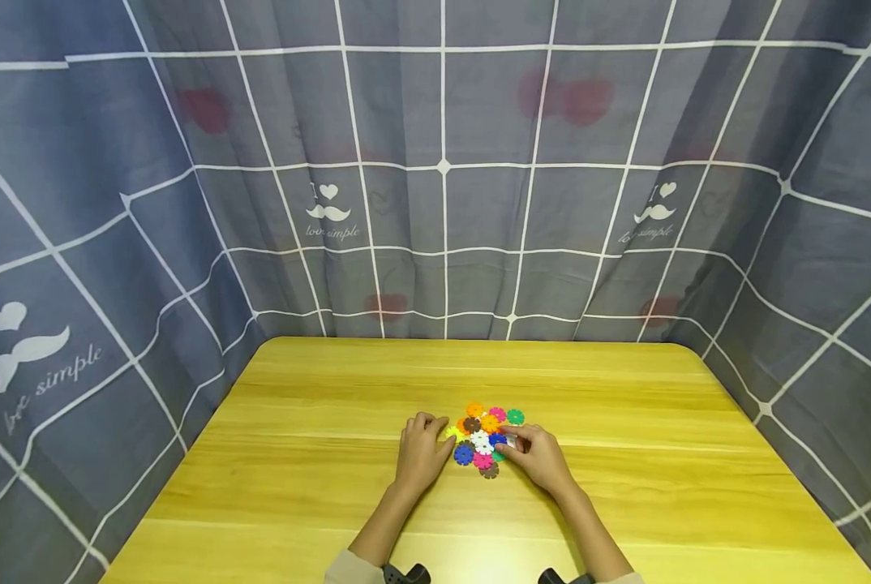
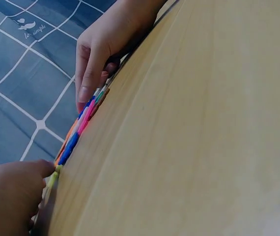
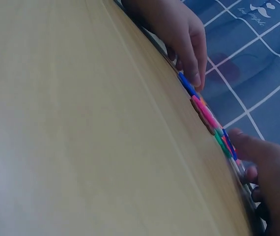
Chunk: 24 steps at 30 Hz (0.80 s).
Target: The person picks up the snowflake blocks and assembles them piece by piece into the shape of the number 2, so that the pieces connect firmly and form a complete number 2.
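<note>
Flower-shaped notched plastic discs (image 1: pixel 482 438) in several colours lie in a heap on the wooden table. My left hand (image 1: pixel 421 450) rests at the heap's left side, its thumb and fingertips against a yellow disc (image 1: pixel 452 434). From the other side, my right hand (image 1: pixel 538 456) touches the heap beside a blue disc (image 1: pixel 497 439), thumb and index finger spread apart. Part of a green disc (image 1: pixel 499 457) is covered by the right thumb. In the left wrist view the heap shows edge-on, with a pink disc (image 2: pixel 86 118) between the hands.
The wooden table (image 1: pixel 297 454) has light grain and rounded far corners. Grey-blue checked curtains (image 1: pixel 406 211) with white lines hang behind it and on both sides. A dark wrist strap (image 1: pixel 406 574) shows at the left sleeve.
</note>
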### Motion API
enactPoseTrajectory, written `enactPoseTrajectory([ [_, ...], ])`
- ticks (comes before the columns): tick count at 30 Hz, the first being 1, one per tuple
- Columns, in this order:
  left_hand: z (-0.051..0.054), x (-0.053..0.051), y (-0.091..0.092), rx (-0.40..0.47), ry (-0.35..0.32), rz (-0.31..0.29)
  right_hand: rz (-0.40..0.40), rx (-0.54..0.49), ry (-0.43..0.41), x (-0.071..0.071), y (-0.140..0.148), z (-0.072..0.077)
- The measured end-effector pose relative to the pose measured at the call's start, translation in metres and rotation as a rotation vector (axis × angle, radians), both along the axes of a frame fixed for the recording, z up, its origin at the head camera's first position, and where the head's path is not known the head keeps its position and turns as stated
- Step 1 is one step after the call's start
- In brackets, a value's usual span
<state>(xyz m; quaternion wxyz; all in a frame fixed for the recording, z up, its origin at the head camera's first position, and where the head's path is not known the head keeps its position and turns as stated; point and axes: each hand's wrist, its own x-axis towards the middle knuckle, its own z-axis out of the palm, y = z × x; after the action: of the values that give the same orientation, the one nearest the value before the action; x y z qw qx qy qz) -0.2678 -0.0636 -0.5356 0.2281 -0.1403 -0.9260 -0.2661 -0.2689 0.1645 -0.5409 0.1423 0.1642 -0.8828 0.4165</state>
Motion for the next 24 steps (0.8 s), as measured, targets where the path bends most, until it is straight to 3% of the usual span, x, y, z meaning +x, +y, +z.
enactPoseTrajectory([
  [4, -0.0011, -0.0004, -0.0002, -0.046, 0.040, -0.018, -0.004, 0.046, 0.016, 0.0003, 0.0000, -0.0011],
  [8, -0.0014, 0.0002, -0.0005, -0.019, 0.051, -0.032, -0.006, 0.048, 0.008, 0.0000, -0.0001, -0.0002],
  [18, 0.0023, 0.0021, 0.0000, 0.184, -0.104, -0.023, -0.024, -0.001, 0.068, 0.0022, -0.0005, -0.0007],
  [24, 0.0028, 0.0052, 0.0028, 0.297, -0.173, -0.112, -0.038, -0.075, 0.053, 0.0053, -0.0013, -0.0020],
])
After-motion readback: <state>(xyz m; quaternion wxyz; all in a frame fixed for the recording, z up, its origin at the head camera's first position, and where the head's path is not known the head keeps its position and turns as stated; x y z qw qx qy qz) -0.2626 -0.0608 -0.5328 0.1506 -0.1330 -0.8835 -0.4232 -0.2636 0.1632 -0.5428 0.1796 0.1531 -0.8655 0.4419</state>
